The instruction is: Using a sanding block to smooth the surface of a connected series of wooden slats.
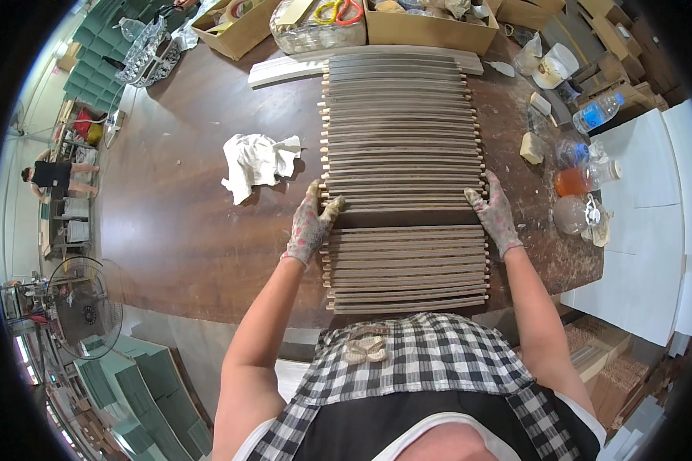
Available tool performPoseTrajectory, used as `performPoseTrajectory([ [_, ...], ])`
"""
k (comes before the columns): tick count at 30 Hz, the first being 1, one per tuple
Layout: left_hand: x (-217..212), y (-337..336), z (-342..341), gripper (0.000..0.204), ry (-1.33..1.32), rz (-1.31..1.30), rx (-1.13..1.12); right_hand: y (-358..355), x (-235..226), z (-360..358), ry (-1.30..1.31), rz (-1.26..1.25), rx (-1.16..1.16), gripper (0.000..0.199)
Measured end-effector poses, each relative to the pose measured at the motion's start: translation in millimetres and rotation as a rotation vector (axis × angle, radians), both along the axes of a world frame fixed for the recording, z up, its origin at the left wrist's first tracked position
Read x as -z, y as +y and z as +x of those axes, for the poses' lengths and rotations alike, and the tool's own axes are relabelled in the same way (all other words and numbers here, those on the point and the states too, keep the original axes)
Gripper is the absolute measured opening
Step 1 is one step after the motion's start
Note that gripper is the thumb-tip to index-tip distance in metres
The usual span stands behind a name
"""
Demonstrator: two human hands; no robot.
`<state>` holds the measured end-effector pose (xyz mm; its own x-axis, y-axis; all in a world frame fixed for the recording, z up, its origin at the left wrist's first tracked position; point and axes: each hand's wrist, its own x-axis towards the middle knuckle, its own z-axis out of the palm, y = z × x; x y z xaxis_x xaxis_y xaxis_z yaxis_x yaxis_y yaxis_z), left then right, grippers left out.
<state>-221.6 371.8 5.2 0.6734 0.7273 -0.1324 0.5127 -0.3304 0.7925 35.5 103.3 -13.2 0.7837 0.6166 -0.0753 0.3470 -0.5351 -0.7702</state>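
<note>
- Left hand (pixel 312 224): patterned glove, at left ends of far slats (pixel 400 131), near their closest rows; thumb over slat ends, fingers along outer side, thumb and fingers apart. Can't tell if grip is firm.
- Right hand (pixel 498 218): matching glove, at right ends of same rows; thumb pointing inward, fingers along outer side, thumb and fingers apart. Firm grip or just touch, can't tell.
- Far slats: between the hands and stretching away beyond them, rows side by side, pegs sticking out at both ends.
- Near slats (pixel 407 265): smaller group, between hands and apron (pixel 430 357); dark gap separates the two groups.
- Both groups flat on brown table (pixel 177 207).
- White cloth (pixel 261 163): crumpled, left of far slats, beyond left hand.
- Yellowish block (pixel 531 148): right of far slats, beyond right hand.
- Orange bottle (pixel 577 181): lying right of right hand.
- Pale strip (pixel 284 72): at far end of far slats.
</note>
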Motion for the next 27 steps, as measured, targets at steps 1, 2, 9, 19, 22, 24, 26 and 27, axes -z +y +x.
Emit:
performPoseTrajectory([
  [1,-2.4,1.5,-1.7,0.067,0.094,0.025,-0.014,-3.4,-1.6,1.6,-0.103,-0.058,-0.053,0.065],
  [2,-3.5,1.0,-6.9,0.069,0.097,0.066,-0.031,-8.6,-2.6,1.0,-0.113,-0.057,-0.026,0.066],
  [9,10.3,-24.7,-54.0,0.072,-0.164,-0.309,0.077,-56.0,0.3,-31.5,0.007,0.041,-0.215,0.089],
  [19,2.4,-24.7,-52.6,0.069,0.084,0.177,0.055,-50.4,-3.7,-36.6,0.046,-0.043,0.014,0.072],
  [22,5.9,-34.2,-70.8,0.071,-0.148,-0.262,0.077,-64.6,-4.6,-44.3,0.035,-0.005,-0.091,0.076],
  [24,10.9,-39.2,-70.6,0.067,-0.218,-0.391,0.059,-67.1,-2.9,-47.1,0.034,0.007,-0.11,0.077],
  [26,12.7,-43.6,-65.6,0.059,-0.175,-0.291,0.013,-64.2,-1.0,-47.1,0.101,0.001,-0.049,0.075],
  [27,11.9,-43.7,-62.0,0.058,-0.13,-0.237,0.014,-61.0,-0.3,-45.5,0.108,-0.002,-0.048,0.075],
])
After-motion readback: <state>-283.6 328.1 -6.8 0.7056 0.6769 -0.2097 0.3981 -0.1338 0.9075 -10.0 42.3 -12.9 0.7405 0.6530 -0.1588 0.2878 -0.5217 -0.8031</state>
